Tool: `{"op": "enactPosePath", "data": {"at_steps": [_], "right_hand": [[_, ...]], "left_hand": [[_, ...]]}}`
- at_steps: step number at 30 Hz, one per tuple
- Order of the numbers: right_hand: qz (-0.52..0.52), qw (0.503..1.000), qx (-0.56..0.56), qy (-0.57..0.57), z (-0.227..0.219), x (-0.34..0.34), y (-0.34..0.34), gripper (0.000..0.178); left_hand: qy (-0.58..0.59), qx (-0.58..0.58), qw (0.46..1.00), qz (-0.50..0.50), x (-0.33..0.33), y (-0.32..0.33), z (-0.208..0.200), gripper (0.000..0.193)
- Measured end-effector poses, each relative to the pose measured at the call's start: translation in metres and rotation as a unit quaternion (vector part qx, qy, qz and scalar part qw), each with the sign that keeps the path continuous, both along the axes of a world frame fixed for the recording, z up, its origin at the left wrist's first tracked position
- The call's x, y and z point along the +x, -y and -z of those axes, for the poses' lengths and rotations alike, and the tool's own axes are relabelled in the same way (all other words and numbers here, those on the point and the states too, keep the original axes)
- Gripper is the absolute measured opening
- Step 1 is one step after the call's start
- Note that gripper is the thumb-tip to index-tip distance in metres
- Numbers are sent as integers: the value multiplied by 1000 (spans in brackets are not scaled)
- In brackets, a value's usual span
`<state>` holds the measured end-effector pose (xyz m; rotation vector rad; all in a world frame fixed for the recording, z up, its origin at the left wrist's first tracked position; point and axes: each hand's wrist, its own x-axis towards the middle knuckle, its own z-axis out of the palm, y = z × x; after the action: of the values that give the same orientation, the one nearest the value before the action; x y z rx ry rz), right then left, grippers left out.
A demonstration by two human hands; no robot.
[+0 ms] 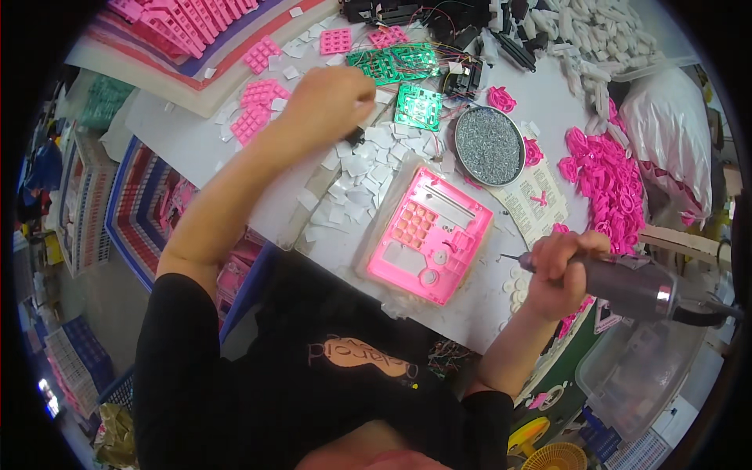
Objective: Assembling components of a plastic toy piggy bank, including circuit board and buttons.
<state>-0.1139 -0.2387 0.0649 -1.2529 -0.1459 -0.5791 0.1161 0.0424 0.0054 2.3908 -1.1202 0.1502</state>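
My right hand (558, 272) is wrapped round a dark grey electric screwdriver (627, 286), its thin bit pointing left over the table. Left of the bit lies a pink plastic casing (431, 235) with a grid of square openings, resting on clear wrapping. My left hand (333, 102) is reaching to the far side with its fingers curled closed; what they hold, if anything, is hidden. Close by it are green circuit boards (395, 64) with thin wires and pink rubber keypads (258, 94). A small black part (356, 136) shows just below that hand.
A round dish of small screws (489, 145) stands beyond the casing. White paper squares (364, 172) are scattered to its left. At the right are a heap of pink plastic parts (607, 184), white parts (583, 35) and a clear bin (642, 376). Stacked pink casings (184, 23) sit far left.
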Motion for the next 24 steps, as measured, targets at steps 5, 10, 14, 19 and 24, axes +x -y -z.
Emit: {"op": "enactPosePath", "data": {"at_steps": [5,10,14,19,24], "right_hand": [[51,998,2,-40,-2,9,4,38],[55,997,-6,-47,7,11,10,39],[110,992,-19,-55,2,11,14,42],[210,974,-50,-62,-1,9,18,45],[263,958,-83,-75,4,-4,35,43]], "left_hand": [[34,39,997,63,11,33,16,14],[135,80,981,117,16,67,40,11],[58,113,978,163,27,64,33,12],[4,-33,998,47,37,25,-3,15],[-52,109,968,-218,63,-92,-52,17]]}}
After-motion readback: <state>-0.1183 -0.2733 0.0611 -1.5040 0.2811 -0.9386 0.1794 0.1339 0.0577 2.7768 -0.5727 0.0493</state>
